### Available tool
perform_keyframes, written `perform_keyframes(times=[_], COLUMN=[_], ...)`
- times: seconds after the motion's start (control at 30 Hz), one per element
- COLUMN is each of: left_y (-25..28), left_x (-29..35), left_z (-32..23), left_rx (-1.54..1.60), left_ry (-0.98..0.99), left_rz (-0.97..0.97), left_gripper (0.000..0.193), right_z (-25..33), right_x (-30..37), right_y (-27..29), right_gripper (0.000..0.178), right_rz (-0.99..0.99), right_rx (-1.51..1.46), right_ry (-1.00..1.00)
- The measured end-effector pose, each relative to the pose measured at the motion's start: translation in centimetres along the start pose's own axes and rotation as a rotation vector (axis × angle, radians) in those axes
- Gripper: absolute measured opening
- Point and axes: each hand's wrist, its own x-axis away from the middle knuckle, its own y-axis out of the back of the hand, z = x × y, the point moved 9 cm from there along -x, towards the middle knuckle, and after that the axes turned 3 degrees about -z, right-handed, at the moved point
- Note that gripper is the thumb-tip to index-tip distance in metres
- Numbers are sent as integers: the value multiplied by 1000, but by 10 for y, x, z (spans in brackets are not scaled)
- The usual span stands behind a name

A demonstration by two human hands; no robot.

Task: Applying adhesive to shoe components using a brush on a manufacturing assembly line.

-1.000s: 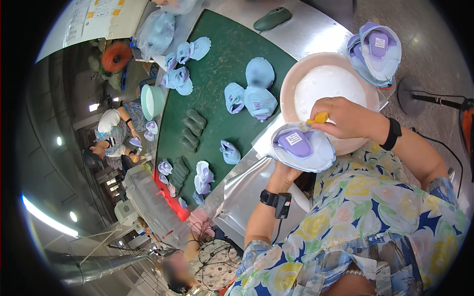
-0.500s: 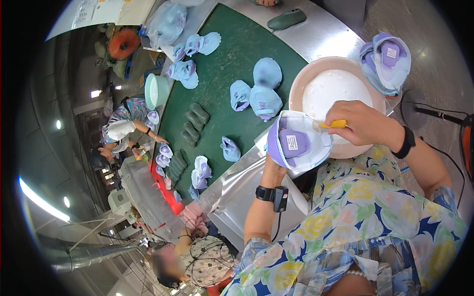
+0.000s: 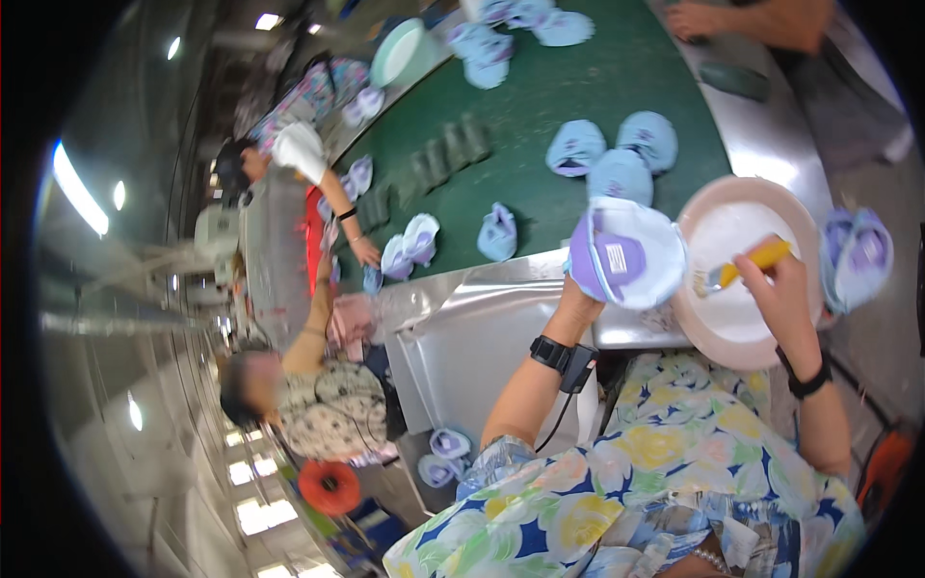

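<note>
My left hand (image 3: pixel 578 303) holds up a white and purple shoe upper (image 3: pixel 624 252) with its purple inside facing me. My right hand (image 3: pixel 782 286) grips a small brush with a yellow handle (image 3: pixel 747 265), its bristles over the white glue in a pink basin (image 3: pixel 725 289). The basin sits on the steel bench edge (image 3: pixel 501 318) just right of the held piece. A black watch is on each wrist.
A green conveyor belt (image 3: pixel 540 125) carries several light blue uppers (image 3: pixel 617 154) and dark green blocks (image 3: pixel 434 159). More stacked uppers (image 3: pixel 858 255) lie right of the basin. Other workers (image 3: pixel 308 164) sit along the belt's left; another person's hand (image 3: pixel 694 17) rests at the top.
The view has swung so the belt and basin sit further right. My left hand has lifted and tilted the upper toward me; the brush has stayed over the basin.
</note>
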Motion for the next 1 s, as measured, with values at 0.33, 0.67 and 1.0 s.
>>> perform_keyframes(times=[0.33, 0.67, 1.0], left_y=[265, 309, 135], left_x=[-63, -145, -97], left_z=[-183, -158, -157], left_rx=[214, -1712, -1271], left_ry=[-526, -183, -744], left_rz=[-267, -783, -347], left_gripper=[33, 63, 34], right_z=[-36, -54, -44], right_x=[12, 15, 9], right_y=[-35, -30, -72], right_gripper=[8, 10, 13], right_rz=[131, 11, 95], right_rx=[-81, 144, 286], right_ry=[-245, -317, -42])
